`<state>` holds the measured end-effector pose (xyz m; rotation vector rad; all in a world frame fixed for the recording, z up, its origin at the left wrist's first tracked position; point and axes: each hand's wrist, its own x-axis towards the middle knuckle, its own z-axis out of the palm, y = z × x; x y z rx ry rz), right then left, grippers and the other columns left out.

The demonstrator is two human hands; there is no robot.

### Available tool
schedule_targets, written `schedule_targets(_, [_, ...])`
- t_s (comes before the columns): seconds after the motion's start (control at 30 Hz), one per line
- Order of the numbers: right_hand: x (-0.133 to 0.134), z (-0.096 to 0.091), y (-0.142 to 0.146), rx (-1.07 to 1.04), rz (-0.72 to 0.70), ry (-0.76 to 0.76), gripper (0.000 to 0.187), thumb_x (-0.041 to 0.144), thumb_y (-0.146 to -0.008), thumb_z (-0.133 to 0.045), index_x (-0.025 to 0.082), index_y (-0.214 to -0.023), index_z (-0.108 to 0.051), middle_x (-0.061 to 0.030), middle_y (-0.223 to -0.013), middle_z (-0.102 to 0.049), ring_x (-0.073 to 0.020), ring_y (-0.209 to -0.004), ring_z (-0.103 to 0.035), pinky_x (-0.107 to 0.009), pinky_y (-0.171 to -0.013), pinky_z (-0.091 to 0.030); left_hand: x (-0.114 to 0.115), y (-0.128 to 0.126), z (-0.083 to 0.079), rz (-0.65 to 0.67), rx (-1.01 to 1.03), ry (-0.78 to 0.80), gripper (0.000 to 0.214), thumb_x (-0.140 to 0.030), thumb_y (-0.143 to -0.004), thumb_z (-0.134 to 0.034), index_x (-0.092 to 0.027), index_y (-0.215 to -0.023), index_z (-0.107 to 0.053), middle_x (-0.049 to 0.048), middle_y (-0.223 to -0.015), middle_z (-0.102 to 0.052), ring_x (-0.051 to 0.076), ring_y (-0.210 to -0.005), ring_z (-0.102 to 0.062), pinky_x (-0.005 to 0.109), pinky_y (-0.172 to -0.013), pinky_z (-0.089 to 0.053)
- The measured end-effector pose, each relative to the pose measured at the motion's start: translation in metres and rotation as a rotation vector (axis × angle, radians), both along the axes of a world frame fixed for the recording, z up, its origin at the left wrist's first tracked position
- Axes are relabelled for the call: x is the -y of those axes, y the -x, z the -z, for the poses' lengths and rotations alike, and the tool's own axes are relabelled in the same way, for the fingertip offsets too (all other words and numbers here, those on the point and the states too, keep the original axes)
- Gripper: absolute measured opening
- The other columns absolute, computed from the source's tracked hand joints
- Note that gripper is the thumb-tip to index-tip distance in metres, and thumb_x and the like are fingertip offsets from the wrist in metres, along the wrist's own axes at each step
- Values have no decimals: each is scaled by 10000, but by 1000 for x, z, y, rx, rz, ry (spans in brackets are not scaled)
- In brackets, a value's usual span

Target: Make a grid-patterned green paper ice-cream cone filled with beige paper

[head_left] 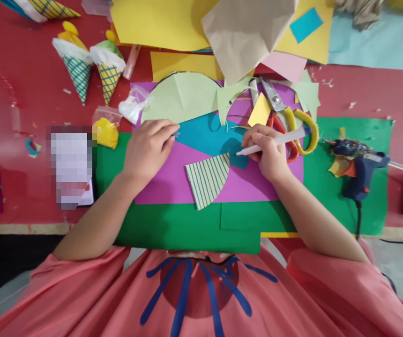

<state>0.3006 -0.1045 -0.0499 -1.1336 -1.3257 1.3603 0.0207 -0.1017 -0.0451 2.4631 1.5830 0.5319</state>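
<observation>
My right hand (270,154) pinched a white pen (282,138), tip on the blue paper (205,138) above the striped paper wedge (208,180), while my left hand (148,147), fingers curled together, pressed that paper's left corner.

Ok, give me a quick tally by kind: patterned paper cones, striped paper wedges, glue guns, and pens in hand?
Grid-patterned paper cones: 3
Blue-striped paper wedge: 1
Blue hot-glue gun: 1
White pen, held in the right hand: 1
Total: 6
</observation>
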Motion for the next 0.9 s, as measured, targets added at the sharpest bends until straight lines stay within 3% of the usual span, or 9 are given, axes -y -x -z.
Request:
schedule_targets(0.2, [0, -7, 1, -69, 18, 47, 267, 442, -834, -641, 207, -708, -629, 29, -534, -577, -77, -407, -484, -208, -383, -382, 6, -12, -4, 36, 28, 86, 143, -238, -926, -520, -209, -1015, -629, 60, -1032, -650, 222, -1036, -604, 377, -933, -481])
schedule_targets(0.3, [4, -12, 8, -156, 21, 135, 281, 472, -820, -650, 197, -764, -650, 15, -589, -616, -86, -438, -534, -214, -410, -441, 8, -24, -12, 44, 244, 242, 118, -269, -919, -552, -192, -981, -617, 46, -1008, -669, 195, -1008, -623, 346, -919, -493])
schedule_targets(0.4, [7, -16, 16, -261, -19, 225, 345, 521, -823, -611, 179, -802, -656, -1, -632, -637, -96, -474, -566, -224, -444, -478, 11, -38, -16, 81, 553, 471, 170, -334, -906, -578, -198, -1000, -619, 15, -948, -685, 141, -867, -656, 267, -789, -529])
schedule_targets(0.47, [9, -16, 21, -310, -30, 257, 375, 542, -823, -591, 172, -808, -649, -1, -637, -637, -95, -484, -570, -225, -460, -486, 12, -46, -15, 68, 675, 517, 159, -319, -897, -587, -196, -994, -619, 5, -913, -685, 126, -831, -657, 243, -752, -528])
schedule_targets(0.57, [10, -12, 23, -331, -6, 244, 402, 576, -823, -584, 177, -803, -627, 5, -628, -624, -95, -481, -561, -227, -463, -486, 10, -50, -9, 38, 702, 452, 143, -304, -899, -580, -196, -984, -623, 5, -921, -686, 121, -835, -652, 237, -743, -529])
schedule_targets(0.67, [14, -9, 20, -244, 21, 122, 393, 563, -889, -510, 191, -886, -637, -5, -671, -648, -109, -506, -583, -252, -495, -509, 6, -43, -4, 18, 502, 234, 122, -290, -905, -565, -208, -952, -642, 5, -945, -678, 142, -921, -635, 293, -872, -518])
schedule_targets(0.73, [16, -8, 15, -75, -3, -37, 339, 501, -929, -482, 210, -989, -646, -26, -783, -691, -137, -628, -647, -291, -609, -554, 4, -38, -2, 3, 353, 100, 142, -269, -919, -529, -219, -977, -648, 25, -1029, -661, 172, -1037, -607, 354, -977, -482])
schedule_targets(0.8, [17, -7, 11, 178, -98, -243, 288, 446, -927, -516, 232, -1081, -631, -54, -953, -710, -184, -845, -681, -358, -789, -560, 2, -34, -2, -14, 269, 29, 199, -258, -931, -492, -236, -1072, -631, 52, -1184, -614, 206, -1171, -554, 404, -1048, -441])
schedule_targets(0.9, [17, -6, 7, 543, -313, -518, 392, 453, -883, -581, 229, -1203, -560, -110, -1142, -665, -271, -1079, -615, -466, -951, -481, 2, -32, -2, -14, 223, 11, 264, -278, -947, -448, -255, -1174, -583, 67, -1299, -556, 228, -1262, -501, 439, -1089, -415])
